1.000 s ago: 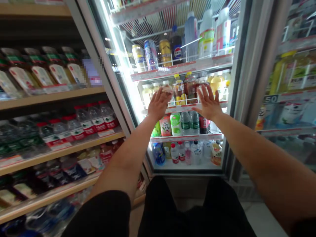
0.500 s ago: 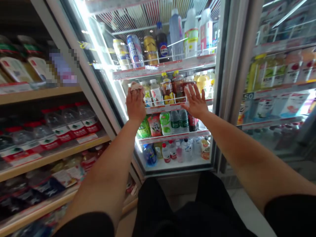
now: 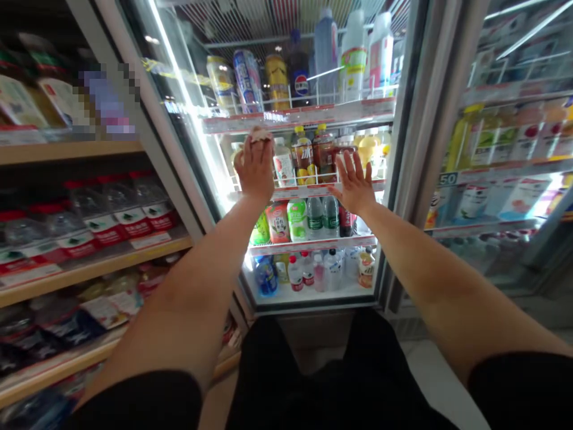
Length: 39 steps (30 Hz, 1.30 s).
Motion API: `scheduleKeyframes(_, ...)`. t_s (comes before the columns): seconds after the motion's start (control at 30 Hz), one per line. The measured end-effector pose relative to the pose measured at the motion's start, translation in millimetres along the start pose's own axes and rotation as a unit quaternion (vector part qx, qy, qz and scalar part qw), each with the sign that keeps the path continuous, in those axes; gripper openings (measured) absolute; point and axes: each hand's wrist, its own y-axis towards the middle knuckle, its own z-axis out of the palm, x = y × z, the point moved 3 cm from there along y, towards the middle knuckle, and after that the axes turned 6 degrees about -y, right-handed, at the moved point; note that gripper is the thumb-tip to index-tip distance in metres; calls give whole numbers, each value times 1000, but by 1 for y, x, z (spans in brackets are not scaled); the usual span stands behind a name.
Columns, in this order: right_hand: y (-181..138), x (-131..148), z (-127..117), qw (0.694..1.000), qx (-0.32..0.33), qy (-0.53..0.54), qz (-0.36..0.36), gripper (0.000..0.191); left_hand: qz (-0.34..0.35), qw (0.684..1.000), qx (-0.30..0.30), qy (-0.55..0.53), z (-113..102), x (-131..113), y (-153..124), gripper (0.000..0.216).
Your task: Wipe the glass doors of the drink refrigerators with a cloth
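Note:
A lit drinks fridge with a glass door stands in front of me. My left hand holds a crumpled pinkish cloth up at the glass, at the height of the second shelf's bottles. Its fingers lie over the cloth and partly hide it. My right hand is spread flat, fingers apart, toward the glass on the right, and nothing is in it. Between the hands, brown drink bottles with yellow caps show behind the glass.
To the left, wooden shelves carry several red-capped bottles. A metal frame divides this fridge from a second glass-fronted one on the right. Cans and tall bottles fill the upper shelf inside.
My left hand has moved up and to the right with the cloth. The right hand stays spread in nearly the same place. The view has shifted slightly.

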Motion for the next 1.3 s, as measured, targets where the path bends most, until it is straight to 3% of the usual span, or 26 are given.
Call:
scheduleKeyframes(0.07,-1,0,-1,1000,2,-2,5,89,97,992,82,-10,7,-15,2,63)
scheduleKeyframes(0.17,-2,1,-1,1000,-6,-1,-2,90,238,952,189,-24,12,-31,11,60)
scheduleKeyframes(0.23,-2,1,0,1000,-9,-1,-5,88,214,963,159,-25,10,-29,29,59)
scheduleKeyframes(0.37,0,1,0,1000,1,-7,3,85,48,998,32,-30,13,-28,55,68)
scheduleKeyframes(0.43,-1,1,-1,1000,-7,-4,1,84,78,995,57,-36,24,-41,51,69)
scheduleKeyframes(0.57,-11,-7,-3,999,-22,-13,-20,80,233,958,164,-33,36,-64,34,60)
scheduleKeyframes(0.63,-18,-12,-1,999,-17,-23,-28,77,222,966,133,-22,29,-58,33,59)
scheduleKeyframes(0.77,-27,-17,2,999,-17,-23,-13,73,117,993,29,-9,18,-35,24,62)
scheduleKeyframes(0.83,-28,-15,3,1000,-20,-18,-1,71,134,989,64,-8,22,-34,7,61)
scheduleKeyframes(0.93,-29,-11,4,1000,-22,-10,7,70,237,955,180,-11,30,-39,-19,61)
scheduleKeyframes(1.0,-31,-9,2,1000,-25,-10,7,70,276,938,212,-5,27,-34,-23,61)
scheduleKeyframes(1.1,-32,-9,-3,999,-44,-19,0,70,230,962,146,6,13,-16,-5,61)
scheduleKeyframes(1.23,-21,-12,-13,992,-109,-16,64,72,25,999,-39,-7,6,3,9,63)
scheduleKeyframes(1.3,-12,-14,-15,986,-126,0,112,74,-39,996,-75,-8,16,-2,-7,64)
